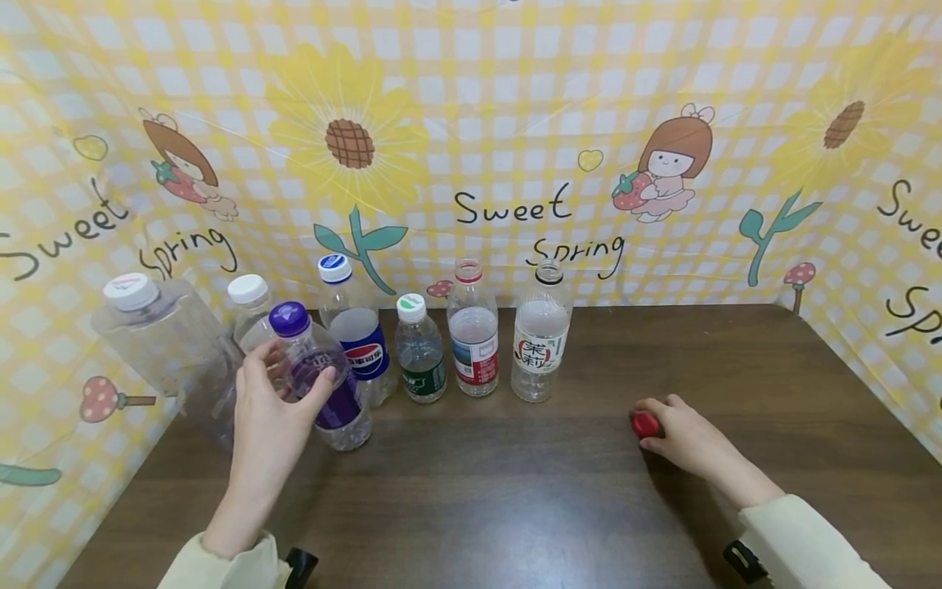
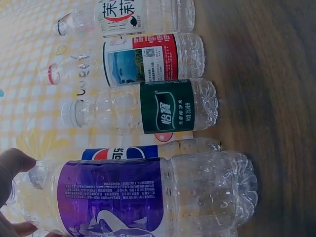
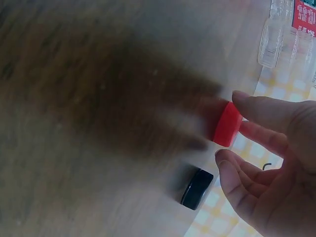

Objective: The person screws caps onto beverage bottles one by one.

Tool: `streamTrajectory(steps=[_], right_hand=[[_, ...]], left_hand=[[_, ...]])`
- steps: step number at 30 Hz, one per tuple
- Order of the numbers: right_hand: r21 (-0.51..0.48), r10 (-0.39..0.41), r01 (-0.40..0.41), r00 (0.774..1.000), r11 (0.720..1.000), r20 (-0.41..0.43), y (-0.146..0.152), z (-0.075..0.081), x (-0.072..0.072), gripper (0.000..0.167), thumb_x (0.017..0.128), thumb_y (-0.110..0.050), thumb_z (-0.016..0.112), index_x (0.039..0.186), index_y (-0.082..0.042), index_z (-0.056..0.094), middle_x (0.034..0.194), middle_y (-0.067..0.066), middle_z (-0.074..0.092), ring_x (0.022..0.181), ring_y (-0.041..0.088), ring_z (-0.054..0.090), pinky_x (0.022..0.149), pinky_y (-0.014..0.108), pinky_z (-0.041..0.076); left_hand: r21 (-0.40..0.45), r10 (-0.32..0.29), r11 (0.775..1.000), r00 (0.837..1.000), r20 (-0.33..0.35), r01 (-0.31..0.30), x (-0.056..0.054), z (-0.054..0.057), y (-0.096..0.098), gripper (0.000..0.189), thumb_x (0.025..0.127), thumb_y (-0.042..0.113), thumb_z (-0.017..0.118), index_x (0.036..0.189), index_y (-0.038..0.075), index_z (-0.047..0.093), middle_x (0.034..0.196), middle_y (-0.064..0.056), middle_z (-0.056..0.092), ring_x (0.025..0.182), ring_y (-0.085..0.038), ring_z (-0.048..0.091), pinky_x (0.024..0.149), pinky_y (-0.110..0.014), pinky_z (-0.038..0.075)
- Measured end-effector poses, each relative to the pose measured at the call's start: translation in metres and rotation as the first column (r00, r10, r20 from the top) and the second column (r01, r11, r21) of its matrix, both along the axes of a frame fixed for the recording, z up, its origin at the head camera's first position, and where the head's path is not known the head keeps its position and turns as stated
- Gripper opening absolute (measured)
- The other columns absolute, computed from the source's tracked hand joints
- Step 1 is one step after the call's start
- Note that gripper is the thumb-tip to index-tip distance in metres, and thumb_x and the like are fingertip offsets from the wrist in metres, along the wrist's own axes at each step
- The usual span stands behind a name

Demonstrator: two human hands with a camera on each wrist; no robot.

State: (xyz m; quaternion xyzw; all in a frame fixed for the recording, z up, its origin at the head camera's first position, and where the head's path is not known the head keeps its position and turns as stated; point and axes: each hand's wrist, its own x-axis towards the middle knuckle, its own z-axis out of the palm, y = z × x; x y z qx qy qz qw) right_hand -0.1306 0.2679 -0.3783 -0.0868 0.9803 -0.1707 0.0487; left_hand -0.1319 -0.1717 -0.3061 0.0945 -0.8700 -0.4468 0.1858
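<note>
Green-label bottle (image 1: pixel 422 366): clear plastic, stands on the brown table (image 1: pixel 478 483) with a white cap on; whether water is inside I cannot tell.
Left hand (image 1: pixel 271 419): thumb and fingers curve round the upper part of the purple-label bottle (image 1: pixel 340 407).
Purple-label bottle: left of the green-label bottle and nearer the person, purple cap on, see-through above and below the label; whether its base touches the table I cannot tell.
Right hand (image 1: pixel 684 438): well right of the green-label bottle, thumb and fingers set narrowly about the red cap (image 1: pixel 646 424); I cannot tell whether they pinch it.
Red cap: between those fingertips.
Black cap (image 3: pixel 197 189): also well right of the green-label bottle, farther than the red cap.
Cola bottle (image 1: pixel 366 357): just left of the green-label bottle, blue-topped white cap on.
White-capped bottle (image 1: pixel 253 317): farther left, partly hidden by the left hand.
Jug (image 1: pixel 158 327): farthest left of the green-label bottle, clear, white cap on.
Red-label bottle (image 1: pixel 474 348): just right of it, uncapped, red ring at the neck.
Black-ringed bottle (image 1: pixel 542 343): farther right, uncapped.
Checked cloth (image 1: pixel 478 106): behind it, yellow and white.
</note>
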Motion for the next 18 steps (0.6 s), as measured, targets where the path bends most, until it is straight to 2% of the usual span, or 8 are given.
streamTrajectory(steps=[5, 11, 15, 18], right_hand=[[-0.003, -0.006, 0.006, 1.000, 1.000, -0.004, -0.0007, -0.0026, -0.0006, 0.041, 0.079, -0.009, 0.075, 0.117, -0.003, 0.060, 0.099, 0.022, 0.057, 0.082, 0.028, 0.062, 0.066, 0.043, 0.052], [0.007, -0.003, 0.004, 0.999, 1.000, -0.050, -0.0007, -0.0061, -0.0008, 0.038, 0.076, -0.007, 0.076, 0.112, -0.003, 0.062, 0.094, 0.018, 0.058, 0.082, 0.029, 0.062, 0.068, 0.045, 0.052], [0.012, -0.005, 0.006, 0.999, 1.000, -0.051, -0.0013, -0.0058, -0.0012, 0.037, 0.076, -0.007, 0.075, 0.110, -0.001, 0.062, 0.095, 0.018, 0.058, 0.082, 0.030, 0.062, 0.069, 0.045, 0.051], [0.016, -0.009, 0.010, 0.999, 1.000, -0.040, -0.0021, -0.0049, -0.0013, 0.036, 0.077, -0.007, 0.075, 0.110, -0.001, 0.062, 0.096, 0.018, 0.058, 0.084, 0.030, 0.061, 0.070, 0.046, 0.051]], left_hand=[[0.018, 0.001, 1.000, 1.000, -0.020, -0.001, 0.0003, -0.0022, -0.0001, 0.079, 0.086, 0.024, 0.070, 0.147, 0.005, 0.023, 0.135, -0.023, 0.037, 0.125, -0.038, 0.045, 0.102, -0.053, 0.041], [0.024, 0.004, 1.000, 0.999, -0.050, -0.003, 0.0006, -0.0032, 0.0008, 0.078, 0.085, 0.021, 0.071, 0.146, 0.004, 0.025, 0.135, -0.023, 0.038, 0.123, -0.038, 0.047, 0.103, -0.053, 0.041], [0.012, 0.018, 1.000, 0.997, -0.070, -0.017, 0.0038, -0.0013, 0.0033, 0.077, 0.085, 0.021, 0.070, 0.145, 0.004, 0.026, 0.134, -0.022, 0.039, 0.121, -0.036, 0.047, 0.103, -0.052, 0.040], [0.004, 0.036, 0.999, 0.993, -0.110, -0.036, 0.0076, 0.0002, 0.0059, 0.078, 0.084, 0.019, 0.072, 0.144, 0.002, 0.026, 0.133, -0.023, 0.039, 0.122, -0.035, 0.045, 0.105, -0.053, 0.039]])
